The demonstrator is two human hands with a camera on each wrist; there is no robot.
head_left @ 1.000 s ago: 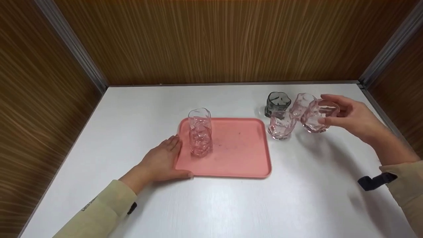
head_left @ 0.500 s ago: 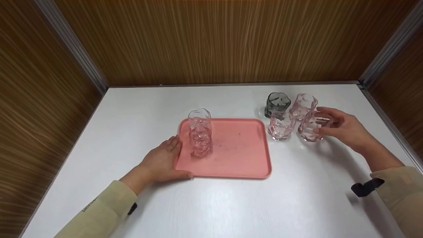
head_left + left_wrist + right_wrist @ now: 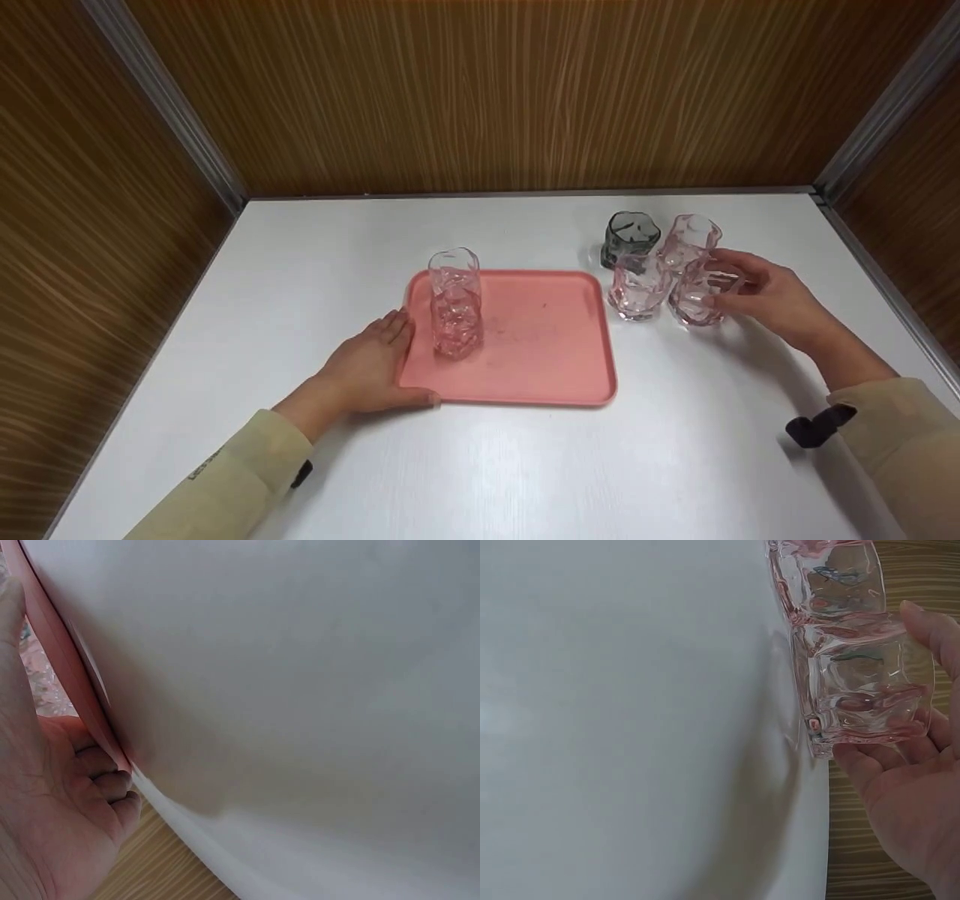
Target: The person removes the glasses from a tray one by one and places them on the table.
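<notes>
Holding a short pink glass in my right hand, fingers curled round its far side and thumb on the near side; in the right wrist view its base sits at table level, though I cannot tell whether it fully rests there. It stands just beside a second pink glass, with a third pink glass and a grey glass close behind, all to the right of the tray.

My left hand lies flat on the table, fingers straight and together along the tray's left edge, thumb against its near corner. In the left wrist view the fingertips touch the rim.

On the tray, near its left end, a tall glass stands upright, just beside my left fingertips but apart from them.
</notes>
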